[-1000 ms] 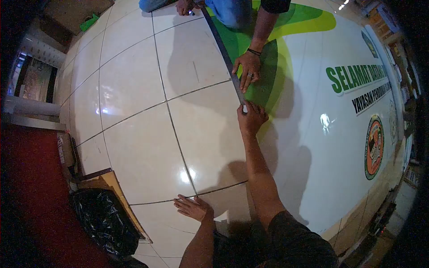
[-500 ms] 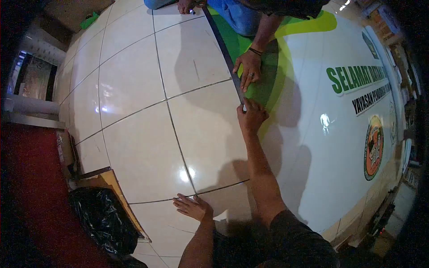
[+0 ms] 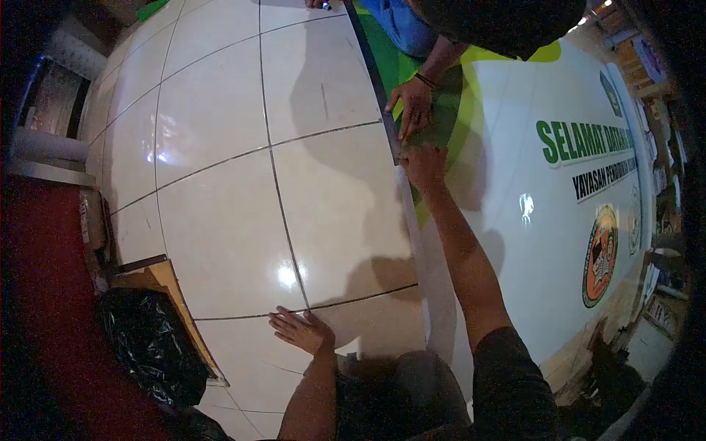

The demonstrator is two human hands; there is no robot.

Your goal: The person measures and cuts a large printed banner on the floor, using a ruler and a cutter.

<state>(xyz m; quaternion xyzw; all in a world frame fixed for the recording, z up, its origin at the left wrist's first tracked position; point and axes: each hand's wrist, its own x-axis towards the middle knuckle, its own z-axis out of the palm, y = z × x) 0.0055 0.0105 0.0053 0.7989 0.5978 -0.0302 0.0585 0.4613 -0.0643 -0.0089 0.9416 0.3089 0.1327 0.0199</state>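
Observation:
A large printed banner (image 3: 515,95) lies on the tiled floor, green at the far end and white with lettering nearer. My right hand (image 3: 424,167) is closed on its left edge, fingers curled down beside the end of a dark border strip (image 3: 375,77); the fingertips are hidden. Just beyond it, nearly touching, a co-worker's hand (image 3: 414,103) with a dark bracelet presses on the strip. My left hand (image 3: 303,332) rests flat on the tiles (image 3: 228,235), fingers spread, holding nothing.
A co-worker with a dark head (image 3: 507,22) leans over the far end; their other hand (image 3: 318,4) holds something small. At the lower left are a black plastic bag (image 3: 151,345) and a wooden-edged panel (image 3: 193,316). Shelves with items (image 3: 654,88) line the right side.
My right hand has shifted slightly along the edge toward the co-worker's hand, its fingers more hidden. The co-worker's head has come lower into view. My left hand stays flat on the tiles.

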